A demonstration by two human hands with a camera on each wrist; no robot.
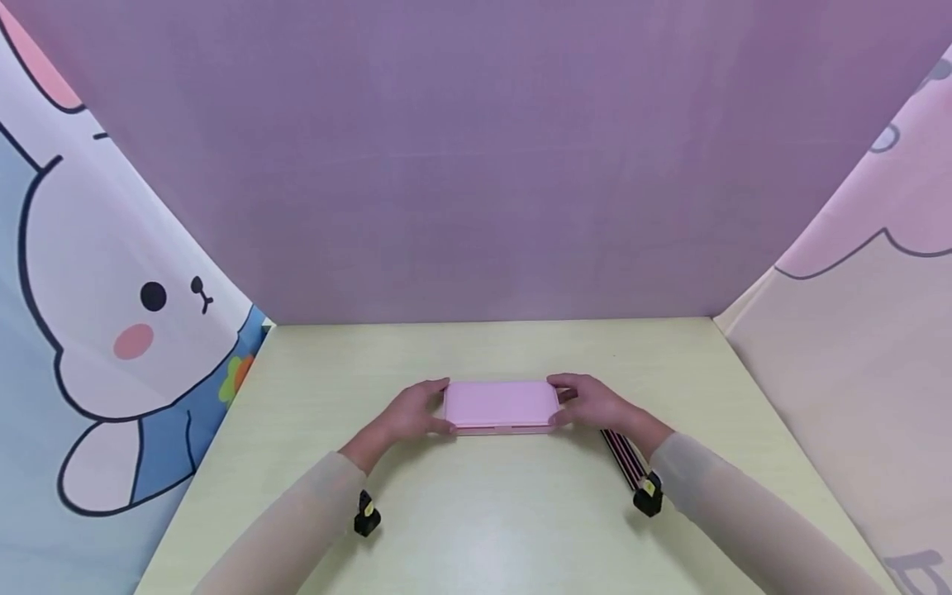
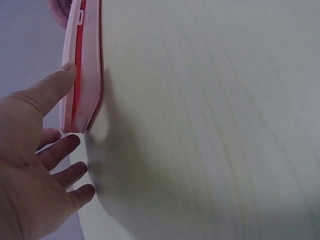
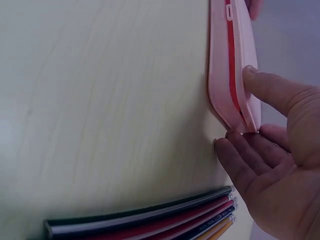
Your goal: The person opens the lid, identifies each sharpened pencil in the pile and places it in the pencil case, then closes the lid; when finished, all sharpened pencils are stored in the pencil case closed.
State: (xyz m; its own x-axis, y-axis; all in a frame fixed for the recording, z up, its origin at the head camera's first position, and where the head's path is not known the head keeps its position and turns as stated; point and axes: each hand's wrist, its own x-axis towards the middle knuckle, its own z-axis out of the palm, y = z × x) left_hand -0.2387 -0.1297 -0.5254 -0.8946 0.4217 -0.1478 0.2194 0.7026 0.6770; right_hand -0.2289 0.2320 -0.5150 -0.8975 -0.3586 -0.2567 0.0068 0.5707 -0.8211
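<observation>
A pink pencil case (image 1: 502,403) with rounded corners lies lengthwise across the table in the head view. My left hand (image 1: 414,411) holds its left end, thumb at the front corner and index finger at the back. At the right end, my right hand (image 1: 591,402) grips it in mirror fashion. Both wrist views show each thumb pressed on the lid's front edge, the lower fingers spread loosely beside the case. A red strip (image 3: 232,60) runs along the seam between lid and base. Whether anything lies inside is hidden.
Several slender pens or pencils (image 1: 623,459) in dark, red and yellow lie side by side under my right wrist. The pale wooden table (image 1: 491,512) meets a purple back wall (image 1: 491,165). Printed fabric panels (image 1: 134,330) flank both sides.
</observation>
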